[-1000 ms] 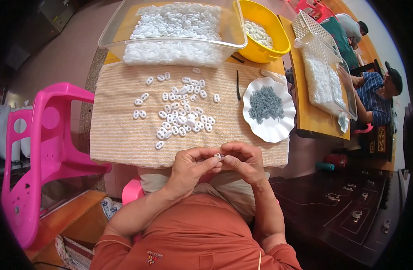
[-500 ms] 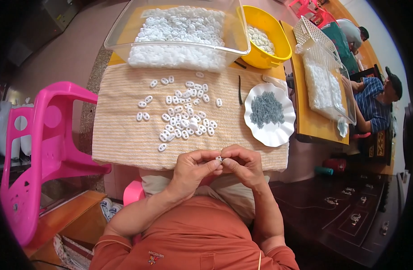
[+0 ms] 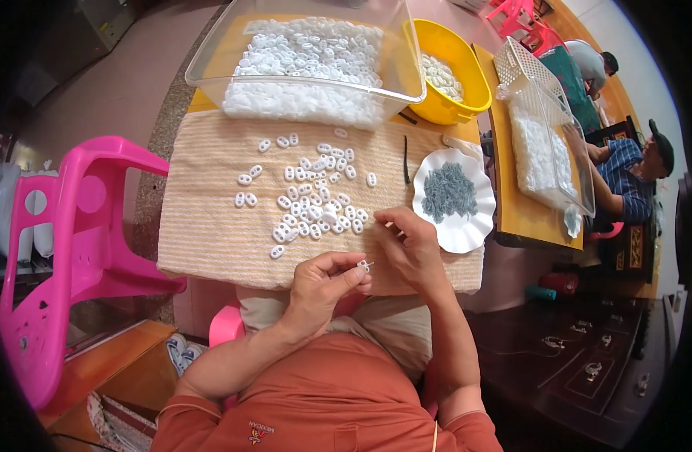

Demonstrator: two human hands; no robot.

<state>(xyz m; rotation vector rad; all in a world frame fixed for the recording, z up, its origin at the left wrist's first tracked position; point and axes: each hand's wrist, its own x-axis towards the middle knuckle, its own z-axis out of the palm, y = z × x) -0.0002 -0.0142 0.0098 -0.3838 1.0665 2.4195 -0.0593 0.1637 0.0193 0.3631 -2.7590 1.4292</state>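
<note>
While I watch from the head view, the scene reads so:
Clear bin (image 3: 406, 71): at 12 o'clock, heaped with small white oval pieces.
Yellow bowl (image 3: 474, 83): at 1 o'clock, just beside the bin, more white pieces inside.
White scalloped plate (image 3: 466, 230): at 3 o'clock of the loose pile, holding grey bits.
Loose white pieces (image 3: 316, 200): scattered on the striped cloth (image 3: 203, 226) over the worktop.
Left hand (image 3: 323, 282): fingers pressed together, pinching a small white piece (image 3: 365, 265) at its 2 o'clock.
Right hand (image 3: 413, 245): near the piece, at its 2 o'clock; I cannot tell whether its pinched fingertips hold anything.
</note>
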